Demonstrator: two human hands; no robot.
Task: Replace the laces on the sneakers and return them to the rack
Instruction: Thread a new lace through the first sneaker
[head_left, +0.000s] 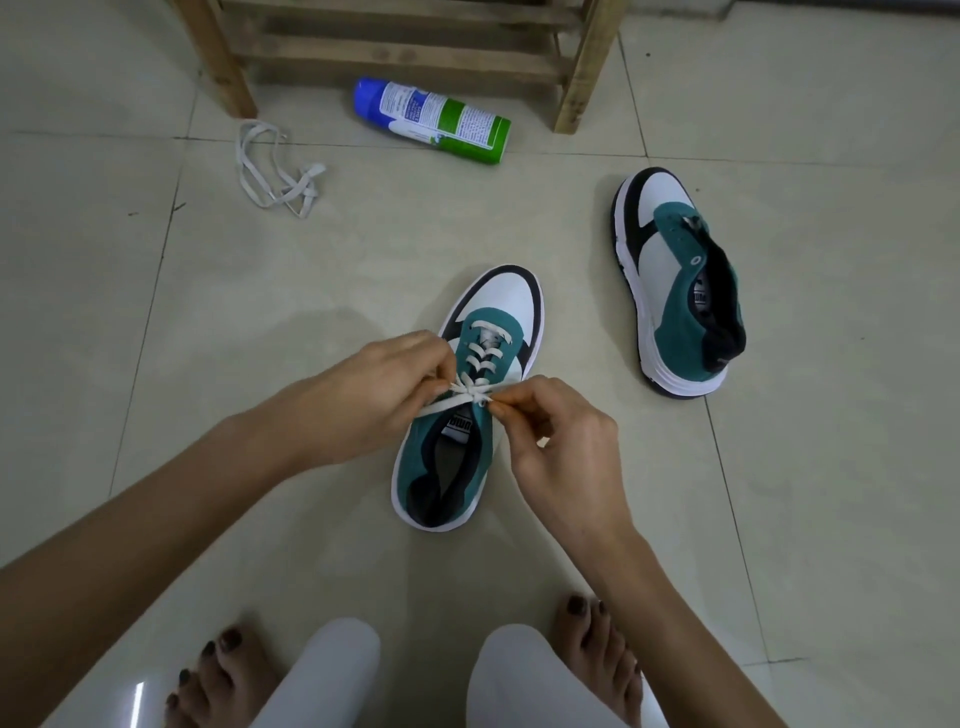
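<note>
Pale square floor tiles (249, 291) fill the head view, with the lower slats and two legs of a wooden rack (586, 62) at the top edge. Just in front of the rack a spray can (431, 120) with a blue cap lies on its side, and to its left a loose white lace (275, 171) lies in a tangle on the floor. Near the middle stands one teal, white and black sneaker (511, 304), toe pointing away from the person, with a white lace (480, 353) already crossed through its eyelets. The left hand (384, 395) pinches one end of this lace at the left of the top eyelets, fingers curled around it, and the right hand (566, 441) pinches the other end at the right side, so both hands grip the lace over the tongue, close together. A second sneaker (675, 291) of the same colours sits well apart to the right, upright on its sole, with bare eyelets and no lace. At the bottom edge the person's knees in white trousers (322, 670) and two bare feet (597, 644) with dark-painted toenails rest on the tiles.
</note>
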